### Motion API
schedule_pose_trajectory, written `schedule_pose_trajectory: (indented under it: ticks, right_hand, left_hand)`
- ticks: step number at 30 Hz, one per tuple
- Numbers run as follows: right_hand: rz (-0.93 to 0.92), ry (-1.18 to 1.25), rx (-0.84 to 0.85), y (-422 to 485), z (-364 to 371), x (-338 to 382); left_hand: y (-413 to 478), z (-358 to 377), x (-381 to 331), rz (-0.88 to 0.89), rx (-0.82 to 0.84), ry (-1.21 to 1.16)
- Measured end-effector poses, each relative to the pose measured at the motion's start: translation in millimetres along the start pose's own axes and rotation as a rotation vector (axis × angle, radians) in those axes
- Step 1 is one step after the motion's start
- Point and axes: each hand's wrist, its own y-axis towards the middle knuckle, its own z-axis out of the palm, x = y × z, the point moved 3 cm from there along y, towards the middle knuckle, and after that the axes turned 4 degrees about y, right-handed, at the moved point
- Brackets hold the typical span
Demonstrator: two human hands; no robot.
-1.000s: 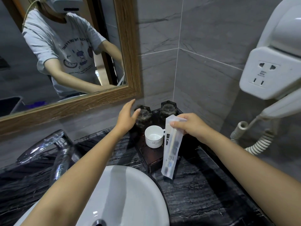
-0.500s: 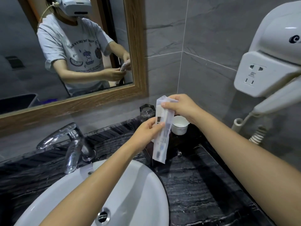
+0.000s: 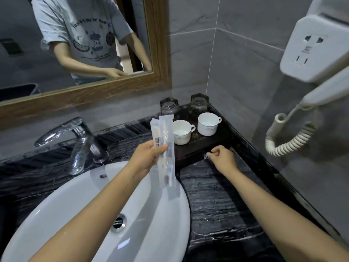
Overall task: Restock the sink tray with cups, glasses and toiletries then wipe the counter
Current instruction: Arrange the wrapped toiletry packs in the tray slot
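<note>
- Left hand (image 3: 149, 157) is gripping two clear-wrapped toiletry packets (image 3: 164, 148) between thumb and fingers, holding them roughly upright above the right rim of the white basin (image 3: 75, 214).
- Packets are overlapping each other; their lower ends are hanging over the basin edge, and their upper ends are reaching up in front of the tray's left side.
- Right hand (image 3: 221, 159) is curling into a loose fist, palm down, at the front edge of the dark tray (image 3: 207, 146); whether it is pinching anything cannot be told.
- Tray is sitting in the counter corner, its far and right sides lying close to the grey wall tiles.
- Two white cups (image 3: 194, 127) are standing upright mid-tray, apart from each other; two glasses (image 3: 184, 105) are standing behind them along the back edge.
- Front strip of the tray is lying bare between the cups and the right hand.
- Dark marble counter (image 3: 217, 205) is lying open between basin and right wall.
- Chrome faucet (image 3: 75, 140) is standing left of the packets, well apart.
- Coiled cord (image 3: 289, 140) of the wall dryer is hanging right of the tray.
</note>
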Motion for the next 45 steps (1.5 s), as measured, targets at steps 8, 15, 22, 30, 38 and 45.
schedule_pose_trajectory:
  ticks: [8,15,22,30,38,45]
  right_hand:
    - [0.032,0.118,-0.090,6.2,30.1,-5.3]
    - [0.028,0.127,-0.068,2.8,30.6,-2.7]
    - [0.050,0.142,-0.002,-15.3,19.6,-24.7]
    - [-0.112,-0.025,-0.023,-30.3,-10.0,-32.7]
    - [-0.604,-0.433,0.149,-34.8,-13.9,-15.9]
    - [-0.591,-0.346,0.139,-40.6,-8.5,-29.4]
  left_hand:
    - [-3.7,-7.1,19.9,-0.044,-0.068,-0.088]
    - [-5.4,-3.5,20.5,-0.022,-0.101,-0.074]
    - [-4.8,17.6,24.6,-0.031,-0.072,-0.057]
    - [4.0,35.1,26.2,-0.044,-0.047,-0.033]
    - [3.5,50.9,44.5,-0.099,0.001,-0.052]
    - [-0.1,69.5,58.2,-0.181,0.024,-0.064]
